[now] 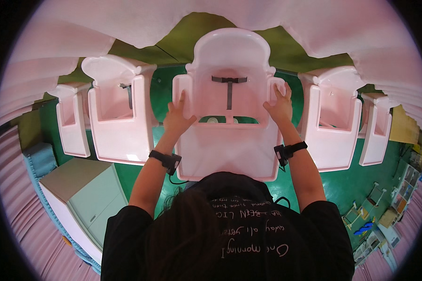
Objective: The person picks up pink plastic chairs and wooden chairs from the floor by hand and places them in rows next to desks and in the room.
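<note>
A pale pink high chair [232,47] stands straight in front of me, its wide tray [227,150] on my side of the seat. Grey safety straps [229,89] lie against its backrest. My left hand [178,118] rests at the left armrest, fingers apart and nothing held. At the right armrest, my right hand [281,107] likewise has spread fingers, touching its top and inner edge. Each wrist wears a black band with a small box. The tray's near edge reaches close to my body.
Similar pink high chairs flank this one at the left [122,136] and right [330,145], with smaller-looking ones farther out. A white cabinet [96,196] stands at lower left. Pink drapes [140,18] hang all around. Shelving [403,187] and a small ladder [368,201] are at right.
</note>
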A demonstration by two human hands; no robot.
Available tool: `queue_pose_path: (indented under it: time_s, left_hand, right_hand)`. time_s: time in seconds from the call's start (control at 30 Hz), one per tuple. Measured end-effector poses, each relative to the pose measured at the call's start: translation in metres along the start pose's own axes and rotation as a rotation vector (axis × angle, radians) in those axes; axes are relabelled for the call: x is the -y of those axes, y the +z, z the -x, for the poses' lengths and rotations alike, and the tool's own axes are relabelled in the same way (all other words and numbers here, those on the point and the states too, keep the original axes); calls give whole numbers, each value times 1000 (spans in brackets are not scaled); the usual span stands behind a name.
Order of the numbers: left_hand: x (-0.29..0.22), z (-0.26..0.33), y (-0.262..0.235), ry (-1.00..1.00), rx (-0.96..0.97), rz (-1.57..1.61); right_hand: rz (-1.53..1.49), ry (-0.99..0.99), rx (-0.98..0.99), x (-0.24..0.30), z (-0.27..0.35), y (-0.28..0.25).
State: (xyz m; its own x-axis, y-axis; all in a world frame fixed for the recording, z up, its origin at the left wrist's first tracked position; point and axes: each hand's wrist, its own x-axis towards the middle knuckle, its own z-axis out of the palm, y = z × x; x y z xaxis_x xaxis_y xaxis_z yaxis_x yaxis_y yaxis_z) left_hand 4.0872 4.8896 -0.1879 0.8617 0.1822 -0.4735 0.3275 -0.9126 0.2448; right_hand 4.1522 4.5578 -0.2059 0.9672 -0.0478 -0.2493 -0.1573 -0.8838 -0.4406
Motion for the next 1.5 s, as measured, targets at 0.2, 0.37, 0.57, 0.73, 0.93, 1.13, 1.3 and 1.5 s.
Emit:
queue_pose_path:
  time_s: [0.2, 0.37, 0.57, 0.73, 0.93, 1.13, 1.3, 1.5]
  left_hand:
    - [11, 21, 2, 20, 55, 11]
    - [14, 15, 12, 40, 28, 33]
    - [13, 11, 9, 11, 93, 23]
    - [12, 12, 7, -4, 95, 15]
    - [10, 14, -4, 12, 92, 20]
    - [8, 1, -18, 75, -14, -12]
    - [2, -26, -8, 3, 92, 31]
    - [4, -39, 3, 39, 22, -5]
  right_hand:
    - [45, -22, 37, -6, 16, 8]
    - [71, 45, 61, -5, 14, 10]
    - [39, 51, 71, -9, 14, 14]
    - [28, 41, 69, -7, 15, 12]
    - [9, 37, 58, -4, 14, 5]
    - [-27, -26, -11, 2, -6, -2]
    - [-64, -45, -22, -9, -28, 12]
    - [44, -48, -131, -3, -34, 23]
